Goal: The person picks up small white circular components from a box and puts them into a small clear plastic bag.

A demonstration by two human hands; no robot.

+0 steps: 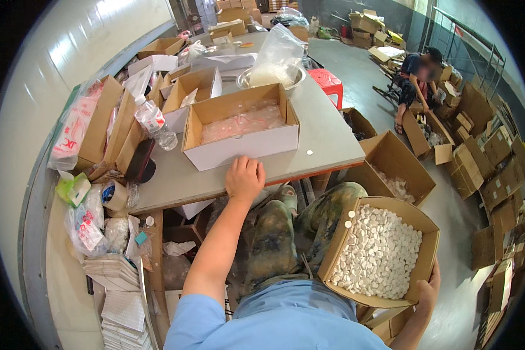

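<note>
My right hand (429,289) grips the lower right corner of an open cardboard box (339,248), tilted beside my right thigh. A heap of small round white discs (379,251) fills it. My left hand (245,178) rests at the near edge of the grey table (326,140), by the front wall of a white-sided carton (245,149). Its fingers are curled under, and the tips are hidden, so what they hold, if anything, does not show. Inside that carton lie clear plastic pieces or bags (242,123). One white disc (310,152) lies on the tabletop.
A water bottle (156,123) and more open cartons (195,87) stand left on the table. Behind is a metal bowl (297,81) with a plastic bag. An open box (399,163) and a red stool (326,84) flank the table. A seated person (417,81) handles boxes at the far right.
</note>
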